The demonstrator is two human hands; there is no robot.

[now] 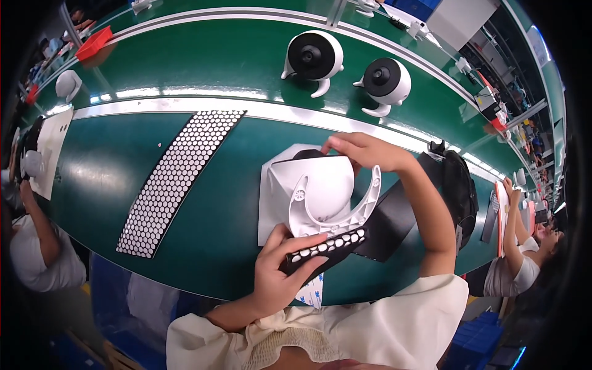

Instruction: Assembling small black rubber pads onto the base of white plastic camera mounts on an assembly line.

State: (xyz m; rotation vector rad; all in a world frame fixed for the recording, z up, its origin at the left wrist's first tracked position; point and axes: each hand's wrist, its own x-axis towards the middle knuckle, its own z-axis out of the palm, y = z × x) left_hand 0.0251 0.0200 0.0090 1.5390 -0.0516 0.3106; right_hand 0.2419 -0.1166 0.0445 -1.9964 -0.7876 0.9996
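In front of me a white round housing (333, 179) with a crescent-shaped stand (333, 223) lies tilted over a white sheet (269, 213), its stand toward me. My right hand (364, 150) grips the housing's far side, fingers curled over the edge and partly hidden behind it. Pinched between the thumb and fingers of my left hand (277, 271) is a black sheet of round white pads (327, 245), bent over, right beside the stand's underside. Whether the pads touch the stand I cannot tell. Below that hand hangs a small white printed backing piece (311, 293).
A long black strip of white round pads (179, 185) lies at left. Two finished-looking white units (314, 55) with black fronts stand on the green conveyor beyond. Black sheeting (388, 222) and a black bag (453, 185) lie at right. Co-workers sit at both sides.
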